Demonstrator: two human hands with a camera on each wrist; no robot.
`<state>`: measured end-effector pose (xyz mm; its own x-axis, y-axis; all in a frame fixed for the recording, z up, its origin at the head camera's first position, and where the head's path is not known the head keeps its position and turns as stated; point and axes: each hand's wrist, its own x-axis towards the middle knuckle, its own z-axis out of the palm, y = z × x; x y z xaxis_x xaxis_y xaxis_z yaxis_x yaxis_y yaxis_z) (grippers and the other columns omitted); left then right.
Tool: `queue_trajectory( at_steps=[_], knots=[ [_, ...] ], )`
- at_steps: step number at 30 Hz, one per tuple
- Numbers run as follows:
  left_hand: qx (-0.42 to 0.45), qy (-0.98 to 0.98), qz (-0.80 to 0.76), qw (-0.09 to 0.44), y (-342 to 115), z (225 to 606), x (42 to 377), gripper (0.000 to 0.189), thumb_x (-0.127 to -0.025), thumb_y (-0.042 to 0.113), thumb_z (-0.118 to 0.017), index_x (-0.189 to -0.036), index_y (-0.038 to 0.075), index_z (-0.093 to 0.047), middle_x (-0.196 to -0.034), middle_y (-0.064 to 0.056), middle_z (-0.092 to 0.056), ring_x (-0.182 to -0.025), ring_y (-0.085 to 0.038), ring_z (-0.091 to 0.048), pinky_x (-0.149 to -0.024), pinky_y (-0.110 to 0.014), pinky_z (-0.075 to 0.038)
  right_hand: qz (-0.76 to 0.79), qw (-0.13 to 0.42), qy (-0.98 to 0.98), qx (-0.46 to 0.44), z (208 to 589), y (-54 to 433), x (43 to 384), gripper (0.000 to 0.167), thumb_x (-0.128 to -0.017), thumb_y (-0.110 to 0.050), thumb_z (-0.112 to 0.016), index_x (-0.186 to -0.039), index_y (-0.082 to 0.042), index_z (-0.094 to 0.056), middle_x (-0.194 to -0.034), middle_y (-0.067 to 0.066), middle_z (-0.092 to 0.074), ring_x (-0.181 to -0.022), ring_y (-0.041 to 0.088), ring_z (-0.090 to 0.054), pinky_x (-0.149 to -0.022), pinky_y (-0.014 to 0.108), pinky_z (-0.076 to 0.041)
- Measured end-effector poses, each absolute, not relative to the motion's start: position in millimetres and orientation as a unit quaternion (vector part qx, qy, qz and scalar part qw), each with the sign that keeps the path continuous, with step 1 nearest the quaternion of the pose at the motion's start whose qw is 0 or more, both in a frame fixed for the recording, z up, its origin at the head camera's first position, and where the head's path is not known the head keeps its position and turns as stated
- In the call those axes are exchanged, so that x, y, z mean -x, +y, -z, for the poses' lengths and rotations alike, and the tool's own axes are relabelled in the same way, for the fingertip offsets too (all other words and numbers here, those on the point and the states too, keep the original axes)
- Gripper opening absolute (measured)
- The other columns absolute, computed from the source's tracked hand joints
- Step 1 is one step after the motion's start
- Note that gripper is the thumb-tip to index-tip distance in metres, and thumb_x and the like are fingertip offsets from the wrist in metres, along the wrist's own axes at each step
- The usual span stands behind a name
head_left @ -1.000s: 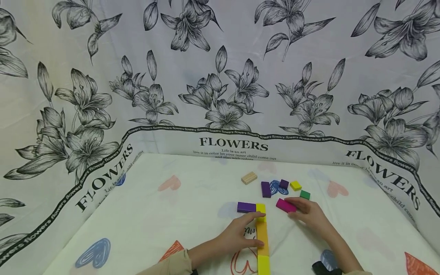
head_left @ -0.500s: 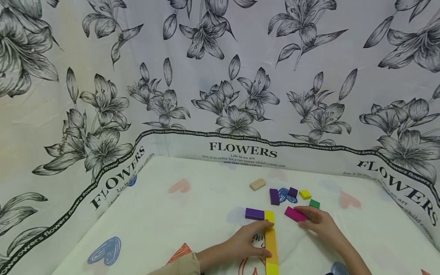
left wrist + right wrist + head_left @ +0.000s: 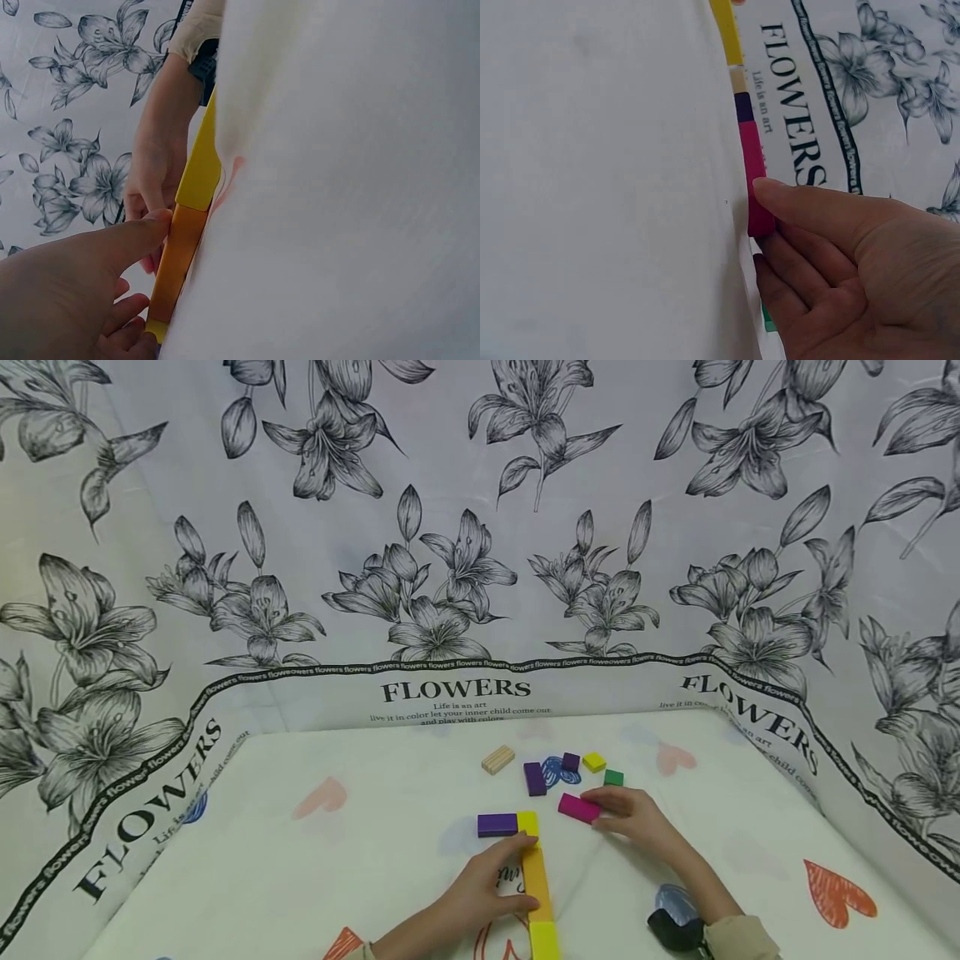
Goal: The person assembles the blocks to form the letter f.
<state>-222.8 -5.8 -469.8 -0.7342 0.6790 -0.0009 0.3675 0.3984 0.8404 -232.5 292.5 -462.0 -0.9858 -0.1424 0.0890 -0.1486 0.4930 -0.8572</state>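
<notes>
A straight row of blocks lies on the cloth: a yellow block (image 3: 544, 941), an orange block (image 3: 537, 885) and another yellow block (image 3: 528, 827) at its far end. A purple block (image 3: 498, 825) sits crosswise against that far end, on the left. My left hand (image 3: 480, 885) touches the row from its left side, thumb near the orange block's near end and index finger on the far yellow block. To the right of the row, my right hand (image 3: 637, 818) pinches the right end of a magenta block (image 3: 577, 808) lying at a slant, also seen in the right wrist view.
Beyond the hands lie a plain wood block (image 3: 498, 760), a purple block (image 3: 535, 779), a small dark purple block (image 3: 571, 762), a yellow block (image 3: 594, 762) and a green block (image 3: 613, 777). A flower-print curtain (image 3: 450, 610) hangs around the cloth-covered surface (image 3: 360, 860).
The head view has swung, first left and then right, so everything shifts in frame. Both hands and the blocks keep nearly the same places relative to one another.
</notes>
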Motion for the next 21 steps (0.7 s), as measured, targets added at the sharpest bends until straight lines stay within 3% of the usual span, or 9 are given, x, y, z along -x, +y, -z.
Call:
queue_trajectory(
  at_steps=[21],
  knots=[
    [-0.332, 0.814, -0.441, 0.178, -3.8, 470.6, 225.1, 0.072, -0.082, 0.041, -0.075, -0.144, 0.025, -0.044, -0.148, 0.005, -0.049, -0.14, -0.025, -0.043, -0.115, -0.05, -0.036, -0.493, 0.012, -0.864, -0.099, 469.3, 301.0, 237.1, 0.038, -0.087, -0.008, -0.07, -0.125, -0.006, -0.064, -0.127, 0.016, -0.066, -0.122, 0.036, -0.06, -0.102, 0.043, -0.052]
  ],
)
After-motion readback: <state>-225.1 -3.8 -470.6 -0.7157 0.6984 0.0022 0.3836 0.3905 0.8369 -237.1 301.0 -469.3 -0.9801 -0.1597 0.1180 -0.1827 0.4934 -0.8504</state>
